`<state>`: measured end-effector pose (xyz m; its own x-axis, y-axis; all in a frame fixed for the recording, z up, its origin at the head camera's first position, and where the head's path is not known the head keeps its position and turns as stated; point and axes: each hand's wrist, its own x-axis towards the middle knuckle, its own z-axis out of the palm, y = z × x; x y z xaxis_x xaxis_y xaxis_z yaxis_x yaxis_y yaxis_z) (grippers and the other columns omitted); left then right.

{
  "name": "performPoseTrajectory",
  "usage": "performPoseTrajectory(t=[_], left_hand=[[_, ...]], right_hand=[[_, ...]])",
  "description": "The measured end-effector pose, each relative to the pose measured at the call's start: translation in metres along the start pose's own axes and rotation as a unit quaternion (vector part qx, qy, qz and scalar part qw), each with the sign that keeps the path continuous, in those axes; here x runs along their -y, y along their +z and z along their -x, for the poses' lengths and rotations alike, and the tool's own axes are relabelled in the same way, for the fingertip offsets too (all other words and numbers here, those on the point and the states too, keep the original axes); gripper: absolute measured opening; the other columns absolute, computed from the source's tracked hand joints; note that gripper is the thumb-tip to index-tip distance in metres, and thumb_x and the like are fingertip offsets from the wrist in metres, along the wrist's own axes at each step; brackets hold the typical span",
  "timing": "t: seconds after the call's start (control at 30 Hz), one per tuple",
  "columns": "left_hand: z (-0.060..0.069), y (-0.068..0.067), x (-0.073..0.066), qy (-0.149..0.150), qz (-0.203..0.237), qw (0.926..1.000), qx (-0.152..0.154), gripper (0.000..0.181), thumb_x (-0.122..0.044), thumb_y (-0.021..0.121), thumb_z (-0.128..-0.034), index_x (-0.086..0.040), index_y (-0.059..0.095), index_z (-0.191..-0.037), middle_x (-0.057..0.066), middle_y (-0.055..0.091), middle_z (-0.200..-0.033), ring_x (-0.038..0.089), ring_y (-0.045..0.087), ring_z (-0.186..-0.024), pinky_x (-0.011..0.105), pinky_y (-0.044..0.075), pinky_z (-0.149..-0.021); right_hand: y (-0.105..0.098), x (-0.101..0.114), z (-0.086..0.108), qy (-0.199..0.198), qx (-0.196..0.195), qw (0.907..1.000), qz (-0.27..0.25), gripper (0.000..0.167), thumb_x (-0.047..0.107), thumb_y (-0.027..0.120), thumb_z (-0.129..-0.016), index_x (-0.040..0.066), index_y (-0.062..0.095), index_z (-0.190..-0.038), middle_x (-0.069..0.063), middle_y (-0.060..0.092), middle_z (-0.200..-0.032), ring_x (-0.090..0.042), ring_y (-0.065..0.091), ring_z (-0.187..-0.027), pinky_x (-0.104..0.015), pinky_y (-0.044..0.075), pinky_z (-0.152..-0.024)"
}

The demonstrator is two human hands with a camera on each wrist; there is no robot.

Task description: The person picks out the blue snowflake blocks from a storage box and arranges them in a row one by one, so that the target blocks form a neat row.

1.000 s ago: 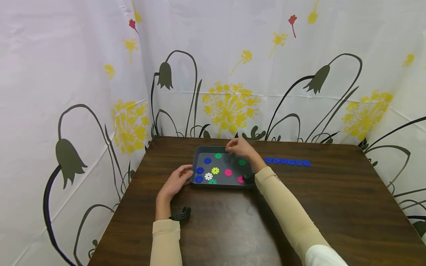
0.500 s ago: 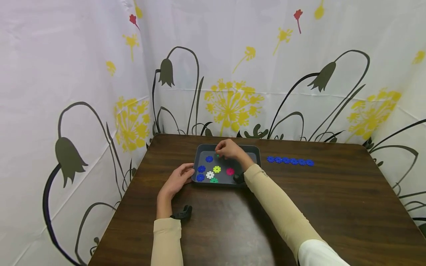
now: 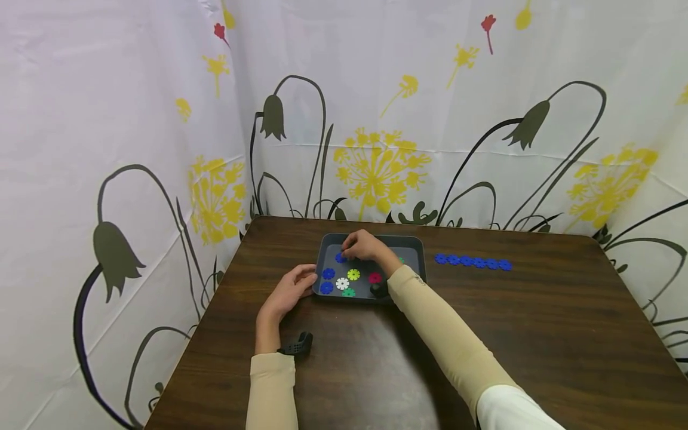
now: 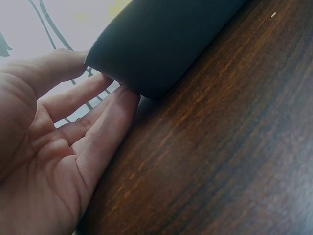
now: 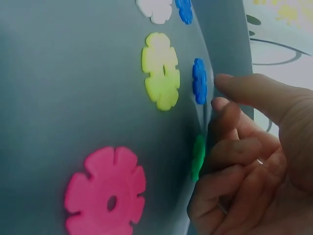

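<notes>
My left hand (image 3: 288, 292) holds the left side of a shallow grey tray (image 3: 344, 300). In the left wrist view its thumb is at the rim and its fingertips touch low on the outer wall (image 4: 161, 49). My right hand (image 3: 364, 246) reaches over the tray's far left part. Its thumb and index finger stand apart beside a blue notched plastic disc (image 5: 199, 81), with nothing seen between them. The other fingers curl loosely, near a partly hidden green disc (image 5: 198, 157). A yellow disc (image 3: 353, 275), a white disc (image 3: 342, 283) and a pink disc (image 3: 374, 278) lie in the tray.
Two more blue discs, one above the other (image 3: 328, 273), and a green disc (image 3: 348, 293) lie toward the tray's left and front. Right of the tray, a row of several blue discs (image 3: 479, 263) lies on the brown wooden table (image 3: 537, 334). A patterned curtain (image 3: 376, 89) hangs behind.
My right hand has moved left across the tray, past the green disc near the back, to the blue disc at the far left. The left hand has stayed at the tray's side.
</notes>
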<state>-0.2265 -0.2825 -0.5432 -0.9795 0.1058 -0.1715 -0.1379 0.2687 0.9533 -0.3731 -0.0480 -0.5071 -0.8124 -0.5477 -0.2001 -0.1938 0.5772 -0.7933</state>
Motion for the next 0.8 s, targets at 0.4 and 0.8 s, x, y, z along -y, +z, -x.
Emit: performPoseTrajectory(t=[0.4, 0.8], left_hand=[[0.001, 0.001, 0.001, 0.010, 0.011, 0.9998, 0.009, 0.055, -0.032, 0.055, -0.1145, -0.005, 0.044, -0.161, 0.025, 0.056, -0.153, 0.038, 0.059, -0.141, 0.053, 0.050, -0.119], [0.000, 0.000, 0.003, 0.009, 0.007, 0.9999, 0.000, 0.053, -0.030, 0.056, -0.1144, -0.006, 0.046, -0.160, 0.025, 0.056, -0.153, 0.039, 0.059, -0.141, 0.054, 0.050, -0.119]], right_hand=[[0.007, 0.010, -0.004, 0.021, 0.010, 0.9976, 0.065, 0.019, 0.016, 0.083, -0.095, 0.006, 0.073, -0.108, -0.006, 0.070, -0.099, -0.018, 0.061, -0.086, -0.031, 0.053, -0.079], [0.008, 0.015, -0.007, 0.034, 0.026, 0.9943, 0.097, 0.019, 0.018, 0.080, -0.098, 0.011, 0.068, -0.085, 0.000, 0.063, -0.083, -0.016, 0.056, -0.078, -0.028, 0.046, -0.072]])
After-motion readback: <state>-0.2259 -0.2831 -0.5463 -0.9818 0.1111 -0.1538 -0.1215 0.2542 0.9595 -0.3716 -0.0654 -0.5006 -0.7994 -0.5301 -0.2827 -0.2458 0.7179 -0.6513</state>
